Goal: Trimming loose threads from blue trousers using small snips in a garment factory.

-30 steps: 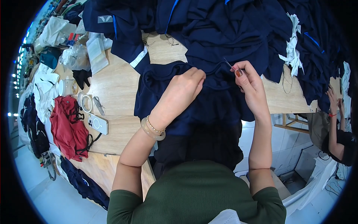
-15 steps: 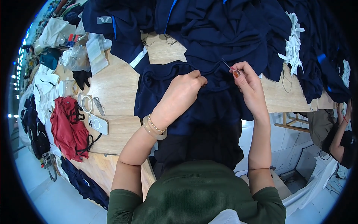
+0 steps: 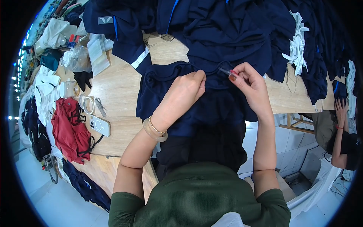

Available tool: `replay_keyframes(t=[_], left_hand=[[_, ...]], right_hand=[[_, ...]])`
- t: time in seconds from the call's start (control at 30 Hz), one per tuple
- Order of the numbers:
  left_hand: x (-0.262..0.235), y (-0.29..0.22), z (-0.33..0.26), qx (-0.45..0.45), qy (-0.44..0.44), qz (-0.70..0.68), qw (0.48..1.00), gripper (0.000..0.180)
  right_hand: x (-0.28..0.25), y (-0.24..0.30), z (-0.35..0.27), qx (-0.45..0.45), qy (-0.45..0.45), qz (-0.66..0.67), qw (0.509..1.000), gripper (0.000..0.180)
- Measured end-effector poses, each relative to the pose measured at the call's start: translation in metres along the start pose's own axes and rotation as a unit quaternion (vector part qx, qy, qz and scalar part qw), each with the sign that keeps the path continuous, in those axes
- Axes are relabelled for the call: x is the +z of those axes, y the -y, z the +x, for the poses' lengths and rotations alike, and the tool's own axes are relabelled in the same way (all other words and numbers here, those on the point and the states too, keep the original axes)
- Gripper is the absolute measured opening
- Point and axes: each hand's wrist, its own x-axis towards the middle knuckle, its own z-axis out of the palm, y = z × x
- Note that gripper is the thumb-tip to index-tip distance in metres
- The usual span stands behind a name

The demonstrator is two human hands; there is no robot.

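A dark navy garment (image 3: 162, 85) lies bunched at the table's near edge and hangs over it toward my lap. My left hand (image 3: 185, 87) is closed in a pinch on the raised fabric edge of this garment. Close by on the right, my right hand (image 3: 249, 85) grips a slim pointed tool (image 3: 224, 70) that resembles a seam ripper. Its thin tip points left, against the navy cloth between my hands. The tool's grip end is hidden in my fingers, and motion smears the tip a little.
More navy garments (image 3: 227, 34) cover the table's far side, with white strips (image 3: 298, 43) on top. To the left are a phone (image 3: 100, 125), a red garment (image 3: 70, 128), a white ring (image 3: 88, 105) and plastic bags (image 3: 76, 59). Another person's hand (image 3: 341, 112) touches cloth at the far right.
My right hand has turned and the tool's tip has moved left and down, closer to my left hand. My left hand has shifted slightly left. The other person's hand has reached onto the cloth.
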Motion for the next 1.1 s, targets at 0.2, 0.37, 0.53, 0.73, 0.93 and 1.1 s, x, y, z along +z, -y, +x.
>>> replay_keyframes(t=[0.2,0.37,0.53,0.73,0.93,1.1], left_hand=[[0.001,0.001,-0.002,-0.031,-0.012,-0.036,0.999,0.013],[-0.002,0.000,-0.001,-0.028,-0.003,-0.043,0.999,0.013],[-0.002,0.002,0.000,-0.017,-0.009,-0.049,0.999,0.013],[-0.001,0.003,0.000,-0.021,-0.004,-0.047,0.999,0.013],[-0.002,0.003,0.001,-0.022,0.000,-0.039,0.999,0.012],[-0.005,0.004,0.003,-0.014,-0.069,-0.043,0.997,0.010]], right_hand=[[0.006,0.003,0.001,-0.022,0.012,-0.140,0.990,0.024],[0.009,0.009,0.008,-0.042,0.036,-0.227,0.972,0.029],[0.012,0.016,0.014,-0.031,0.065,-0.301,0.951,0.032],[0.014,0.018,0.017,-0.018,0.080,-0.323,0.943,0.032],[0.016,0.014,0.019,-0.036,0.079,-0.326,0.941,0.033],[0.010,0.009,0.021,-0.060,0.051,-0.256,0.964,0.031]])
